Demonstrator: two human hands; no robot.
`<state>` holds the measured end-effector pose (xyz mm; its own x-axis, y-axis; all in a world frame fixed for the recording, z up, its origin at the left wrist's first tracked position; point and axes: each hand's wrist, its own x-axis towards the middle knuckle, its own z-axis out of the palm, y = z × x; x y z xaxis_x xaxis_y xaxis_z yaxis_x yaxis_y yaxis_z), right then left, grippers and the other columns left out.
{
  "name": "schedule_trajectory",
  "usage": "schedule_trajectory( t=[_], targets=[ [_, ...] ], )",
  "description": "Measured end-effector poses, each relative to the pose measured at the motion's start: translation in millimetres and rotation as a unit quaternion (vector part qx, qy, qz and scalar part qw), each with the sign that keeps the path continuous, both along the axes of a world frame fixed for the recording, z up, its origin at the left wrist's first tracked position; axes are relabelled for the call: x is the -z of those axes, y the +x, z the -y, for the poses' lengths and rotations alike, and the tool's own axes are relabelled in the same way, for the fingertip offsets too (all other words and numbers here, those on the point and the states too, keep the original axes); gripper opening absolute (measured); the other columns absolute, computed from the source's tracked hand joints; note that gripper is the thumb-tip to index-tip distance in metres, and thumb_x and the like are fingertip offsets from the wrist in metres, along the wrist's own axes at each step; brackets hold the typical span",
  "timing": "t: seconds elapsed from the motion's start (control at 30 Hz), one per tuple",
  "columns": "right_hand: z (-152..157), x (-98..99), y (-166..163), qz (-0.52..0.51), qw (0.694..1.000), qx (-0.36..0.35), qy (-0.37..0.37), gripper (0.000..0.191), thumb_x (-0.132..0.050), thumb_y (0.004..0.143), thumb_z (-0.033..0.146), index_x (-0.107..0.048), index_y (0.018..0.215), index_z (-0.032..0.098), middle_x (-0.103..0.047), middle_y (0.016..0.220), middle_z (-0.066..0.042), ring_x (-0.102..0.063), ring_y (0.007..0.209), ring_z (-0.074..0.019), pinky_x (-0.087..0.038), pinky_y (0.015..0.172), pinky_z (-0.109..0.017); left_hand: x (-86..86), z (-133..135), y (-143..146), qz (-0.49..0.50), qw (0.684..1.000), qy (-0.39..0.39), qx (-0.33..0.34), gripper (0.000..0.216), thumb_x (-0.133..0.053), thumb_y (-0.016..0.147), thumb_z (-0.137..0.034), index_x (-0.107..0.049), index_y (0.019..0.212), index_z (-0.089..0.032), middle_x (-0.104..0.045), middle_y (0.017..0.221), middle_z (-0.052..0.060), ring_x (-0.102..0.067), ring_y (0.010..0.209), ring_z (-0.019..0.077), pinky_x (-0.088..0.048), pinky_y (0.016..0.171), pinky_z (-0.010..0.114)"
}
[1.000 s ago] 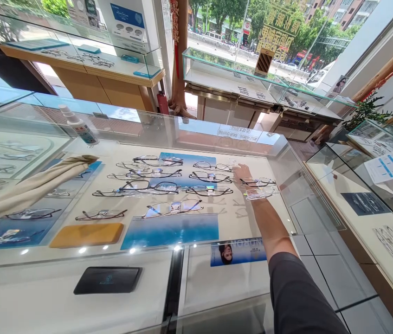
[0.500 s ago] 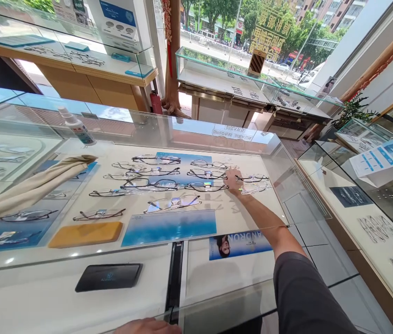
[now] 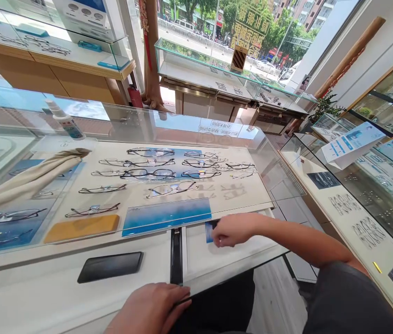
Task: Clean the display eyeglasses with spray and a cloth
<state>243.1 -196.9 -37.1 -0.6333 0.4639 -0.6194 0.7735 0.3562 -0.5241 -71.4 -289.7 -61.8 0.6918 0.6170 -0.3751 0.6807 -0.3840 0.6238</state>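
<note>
My right hand [image 3: 233,230] is over the right pulled-out drawer [image 3: 238,260], fingers curled. It covers most of a blue printed leaflet [image 3: 209,233], whose left end shows beside the fingers. Whether something is between the fingers is hidden. My left hand [image 3: 154,301] is closed over the drawers' front edge, close to the black divider [image 3: 176,255]. A black glasses case [image 3: 110,266] lies in the left drawer. Beyond, under the glass top, several pairs of glasses [image 3: 147,174] stand in rows on a cream board, by a blue card [image 3: 166,215].
A mustard-yellow case [image 3: 82,228] lies at the front left. A beige cloth [image 3: 32,181] and a white spray bottle [image 3: 64,120] are on the glass top at left. Other glass showcases [image 3: 347,204] stand to the right and by the window.
My right hand has come back from the glasses at the far right to over the leaflet in the drawer. My left hand shows more at the front edge. The view has shifted.
</note>
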Motion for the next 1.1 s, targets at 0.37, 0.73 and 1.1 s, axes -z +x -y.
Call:
schedule_trajectory(
  t=[0.37, 0.73, 1.1],
  targets=[
    [-87.0, -59.1, 144.0, 0.122, 0.867, 0.164, 0.455, 0.023, -0.081, 0.093, 0.027, -0.085, 0.115, 0.025, -0.07, 0.157, -0.007, -0.051, 0.153, -0.0407, -0.041, 0.127, -0.063, -7.0, 0.6, 0.7, -0.003, 0.999, 0.035, 0.025, 0.045, -0.047, 0.11, -0.049, -0.088, 0.105, -0.032, -0.085, 0.095, 0.008, -0.082, 0.098, 0.0289, -0.053, 0.083, 0.028],
    [-116.1, -19.6, 153.4, 0.059, 0.881, 0.16, 0.441, 0.017, -0.072, 0.089, 0.024, -0.084, 0.102, 0.023, -0.082, 0.134, -0.007, -0.066, 0.136, -0.034, -0.047, 0.121, -0.053, -11.6, 7.1, 0.5, 0.003, 0.998, 0.063, 0.005, 0.048, -0.047, 0.111, -0.053, -0.089, 0.107, -0.03, -0.085, 0.094, 0.01, -0.081, 0.096, 0.0296, -0.052, 0.084, 0.03],
    [-105.4, -22.6, 140.1, 0.073, 0.878, 0.184, 0.436, 0.013, -0.066, 0.089, 0.027, -0.076, 0.082, 0.022, -0.081, 0.105, -0.011, -0.071, 0.111, -0.0335, -0.053, 0.105, -0.049, -13.8, 11.3, -0.6, 0.008, 0.997, 0.077, 0.0, 0.049, -0.048, 0.111, -0.055, -0.089, 0.102, -0.03, -0.084, 0.09, 0.011, -0.08, 0.092, 0.0294, -0.052, 0.085, 0.032]
  ],
)
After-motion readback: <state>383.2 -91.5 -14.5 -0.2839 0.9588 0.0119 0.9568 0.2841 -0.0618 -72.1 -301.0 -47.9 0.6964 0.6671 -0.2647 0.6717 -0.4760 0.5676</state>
